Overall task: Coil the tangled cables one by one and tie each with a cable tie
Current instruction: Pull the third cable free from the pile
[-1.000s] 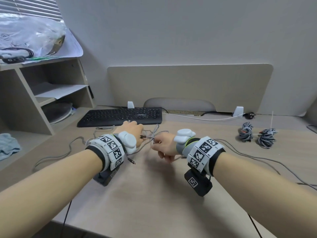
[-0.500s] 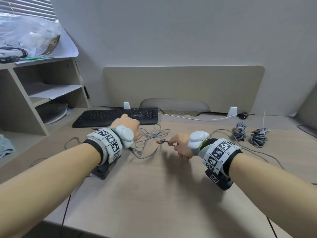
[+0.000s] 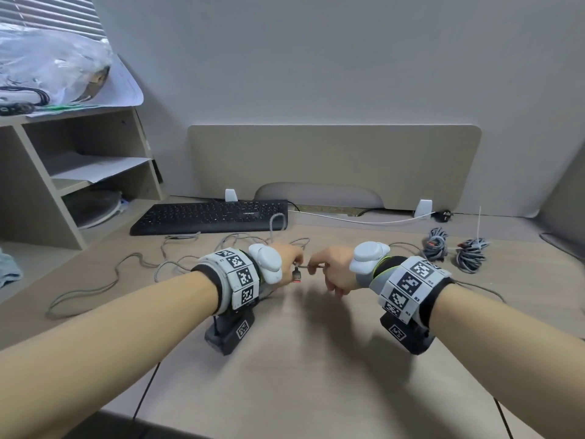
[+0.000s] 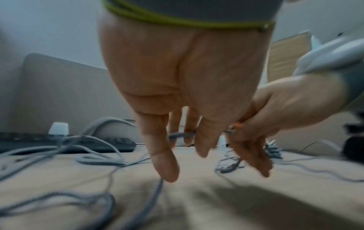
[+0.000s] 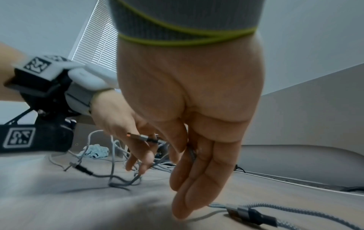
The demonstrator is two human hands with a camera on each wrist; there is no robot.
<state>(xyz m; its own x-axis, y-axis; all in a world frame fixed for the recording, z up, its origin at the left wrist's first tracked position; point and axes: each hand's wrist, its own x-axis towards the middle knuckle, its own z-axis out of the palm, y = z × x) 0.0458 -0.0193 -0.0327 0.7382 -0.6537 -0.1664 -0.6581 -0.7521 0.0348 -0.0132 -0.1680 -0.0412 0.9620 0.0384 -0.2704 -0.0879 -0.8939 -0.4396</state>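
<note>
A tangle of grey braided cables (image 3: 190, 258) lies on the desk in front of the keyboard. My hands meet at mid-desk. My left hand (image 3: 291, 267) pinches one cable's plug (image 3: 297, 275), which has a red-orange tip (image 5: 129, 134). Beside it, my right hand (image 3: 319, 266) pinches the same cable (image 3: 311, 266) a short way along; in the right wrist view its thumb and fingers (image 5: 189, 149) close on the strand. Two coiled, tied cables (image 3: 437, 245) (image 3: 473, 253) lie at the far right. A white cable tie (image 3: 479, 223) sticks up from the right one.
A black keyboard (image 3: 215, 215) sits at the back, left of centre, with a beige divider panel (image 3: 332, 160) behind it. A shelf unit (image 3: 63, 172) stands at the left. Another plug and cable (image 5: 250, 214) lie under my right hand. A white wire (image 3: 364, 220) runs along the back.
Half a second ago my right hand had drawn the plug out to the right. It has moved back to my left hand, and my left fingers now hold the plug.
</note>
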